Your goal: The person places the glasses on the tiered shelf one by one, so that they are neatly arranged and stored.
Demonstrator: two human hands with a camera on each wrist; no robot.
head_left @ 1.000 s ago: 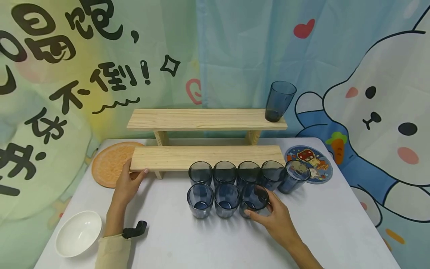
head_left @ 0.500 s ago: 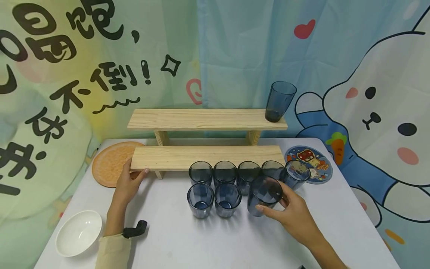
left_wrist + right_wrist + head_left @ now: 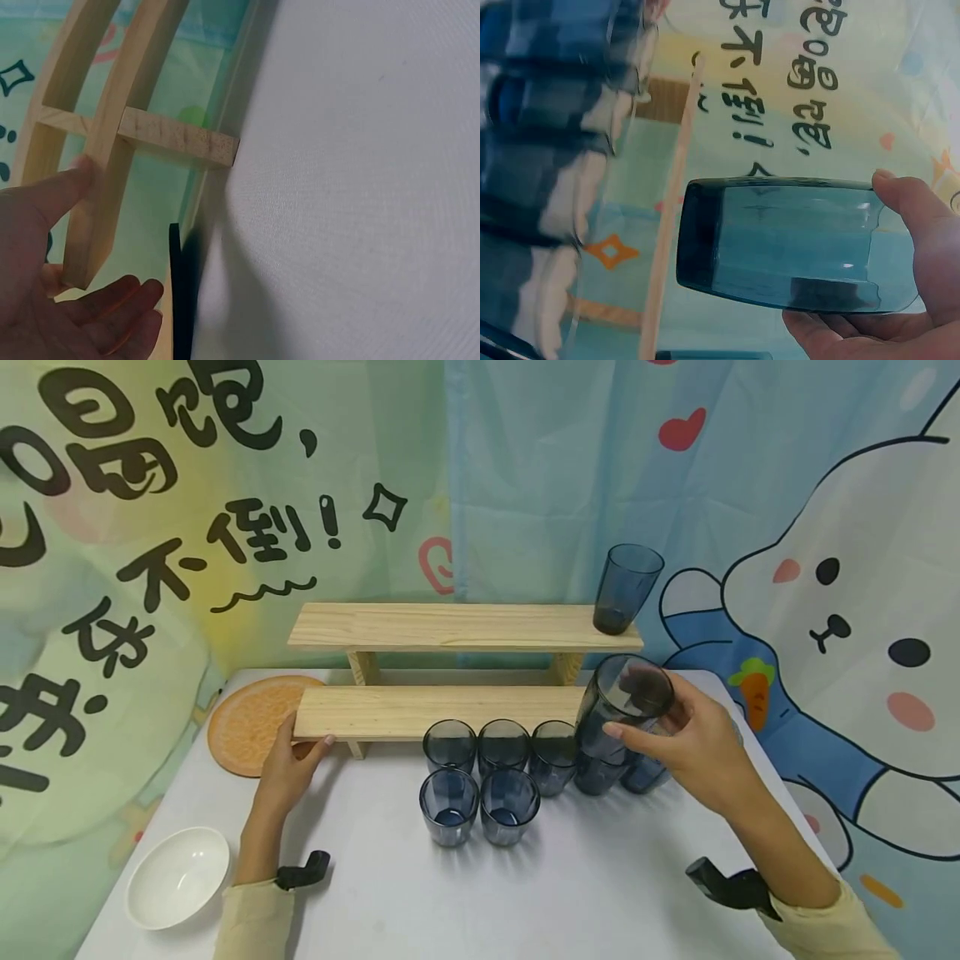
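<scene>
My right hand [image 3: 701,747] holds a blue-tinted drinking glass [image 3: 615,718] in the air, thumb on its near side. In the right wrist view the glass [image 3: 795,244] has nothing inside and its base points away from the palm. At the left end of the two-tier wooden shelf [image 3: 420,712], my left hand [image 3: 287,772] grips the lower board. The left wrist view puts the thumb against the board [image 3: 105,187], with the other fingers beyond its end. Two matching glasses [image 3: 448,810] stand in a front row; several more [image 3: 553,760] stand behind, partly hidden by the held glass.
One glass [image 3: 626,589] stands at the right end of the upper board [image 3: 450,627]. A white bowl [image 3: 180,878] sits at front left on the white table [image 3: 465,910]. An orange round mat [image 3: 243,727] lies left of the shelf. A printed curtain hangs behind.
My right hand has lifted the right glass of the front row off the table, moving it up and to the right, to the lower board's height. The left hand stays at the shelf.
</scene>
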